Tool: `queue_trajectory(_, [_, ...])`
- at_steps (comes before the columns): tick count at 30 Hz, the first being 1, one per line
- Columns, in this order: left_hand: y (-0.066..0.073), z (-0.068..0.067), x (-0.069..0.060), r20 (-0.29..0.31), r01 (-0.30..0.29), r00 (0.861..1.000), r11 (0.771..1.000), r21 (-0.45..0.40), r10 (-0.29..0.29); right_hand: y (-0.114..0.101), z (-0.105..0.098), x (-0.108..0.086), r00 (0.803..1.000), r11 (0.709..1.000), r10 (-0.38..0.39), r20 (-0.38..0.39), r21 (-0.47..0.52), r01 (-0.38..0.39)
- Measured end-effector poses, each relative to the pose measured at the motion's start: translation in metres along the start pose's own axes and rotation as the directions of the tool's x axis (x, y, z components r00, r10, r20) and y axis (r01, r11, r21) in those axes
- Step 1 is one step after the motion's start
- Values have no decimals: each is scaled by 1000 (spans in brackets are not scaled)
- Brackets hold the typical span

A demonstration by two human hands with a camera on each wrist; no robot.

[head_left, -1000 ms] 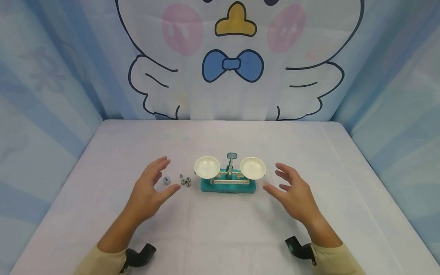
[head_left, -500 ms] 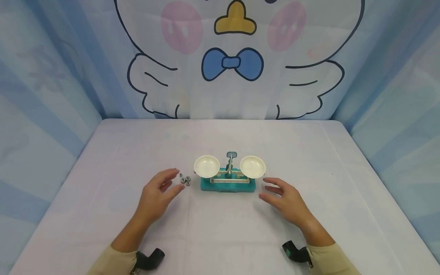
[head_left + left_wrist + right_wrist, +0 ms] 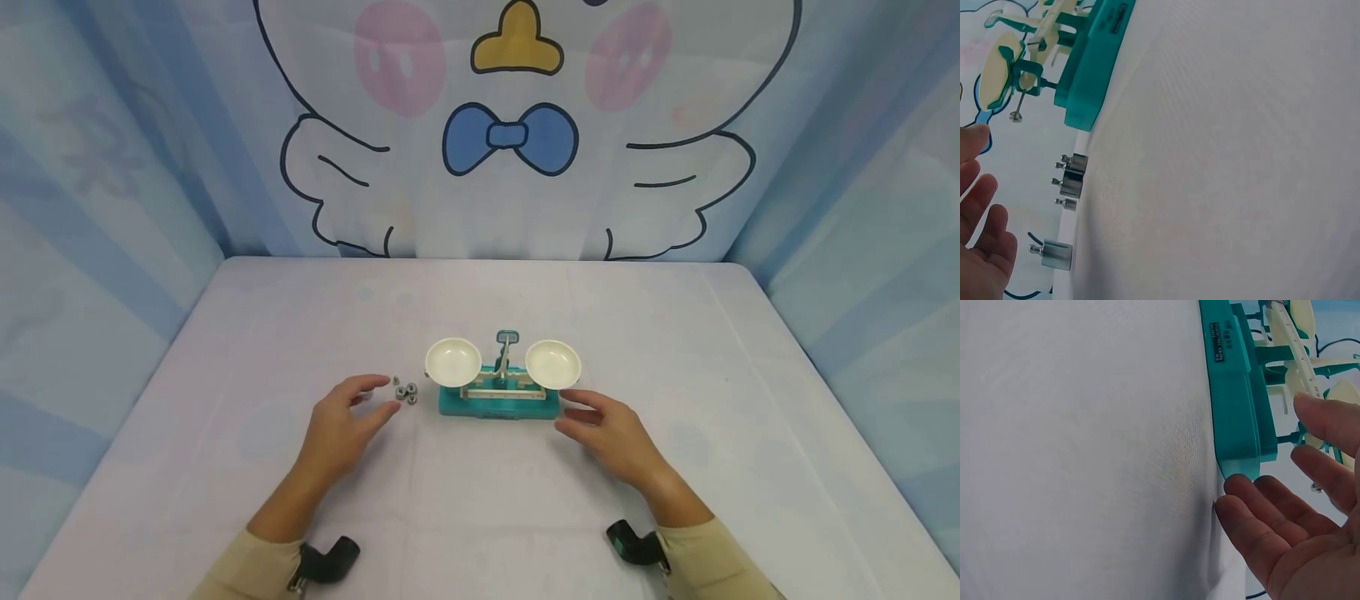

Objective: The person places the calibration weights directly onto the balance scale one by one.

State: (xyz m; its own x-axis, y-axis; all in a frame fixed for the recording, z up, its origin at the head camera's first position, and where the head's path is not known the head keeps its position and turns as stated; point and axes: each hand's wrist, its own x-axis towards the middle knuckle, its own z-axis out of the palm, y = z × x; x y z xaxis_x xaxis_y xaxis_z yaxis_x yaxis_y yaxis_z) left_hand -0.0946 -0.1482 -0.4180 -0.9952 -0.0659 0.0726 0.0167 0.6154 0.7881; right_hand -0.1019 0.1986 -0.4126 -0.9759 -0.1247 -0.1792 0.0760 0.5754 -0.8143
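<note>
A small balance scale with a teal base point(image 3: 498, 407) stands upright on the table. Its two cream pans point(image 3: 453, 362) appear bare. Left of it sit several small metal weights point(image 3: 406, 393), each with a knob on top. One larger weight point(image 3: 1058, 255) stands apart from them, mostly behind my left hand in the head view. My left hand point(image 3: 337, 429) hovers beside the weights with loosely spread fingers, holding nothing. At the base's right end is my right hand point(image 3: 613, 437), its fingers extended and slightly bent. Whether its fingertips touch the base I cannot tell.
A white cloth covers the table point(image 3: 480, 500). Behind it hangs a curtain point(image 3: 510, 208) printed with a cartoon figure, and blue-striped fabric walls point(image 3: 97, 250) rise at both sides. A black wrist camera mount point(image 3: 330, 560) sits at each sleeve.
My left hand has come right and toward me, closer to the small weights. My right hand has moved left to the end of the scale's base. The scale and weights stay put.
</note>
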Motion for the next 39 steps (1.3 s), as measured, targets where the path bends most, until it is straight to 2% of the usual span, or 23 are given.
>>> queue_trajectory(6, [-1, -3, 2, 38, 19, 999, 1000, -1, -19, -2, 2, 2, 1000, 1000, 7, 4, -16, -7])
queue_trajectory(12, [-1, -1, 2, 66, 26, 998, 997, -72, -21, -2, 4, 4, 1000, 1000, 6, 8, -21, -6])
queue_trajectory(19, [5, 10, 5, 123, 86, 990, 981, -173, -65, -2, 4, 6, 1000, 999, 3, 6, -34, -3])
queue_trajectory(25, [9, 20, 8, 169, 111, 982, 978, -178, -81, -3, 5, 6, 1000, 1000, 5, 15, -23, -5])
queue_trajectory(32, [11, 31, 10, 202, 105, 977, 980, -170, -69, -3, 5, 6, 1000, 1000, 1, 20, -18, -1])
queue_trajectory(39, [13, 43, 11, 259, 158, 960, 966, -204, -102, -3, 5, 4, 1000, 1000, 10, 21, -19, -9])
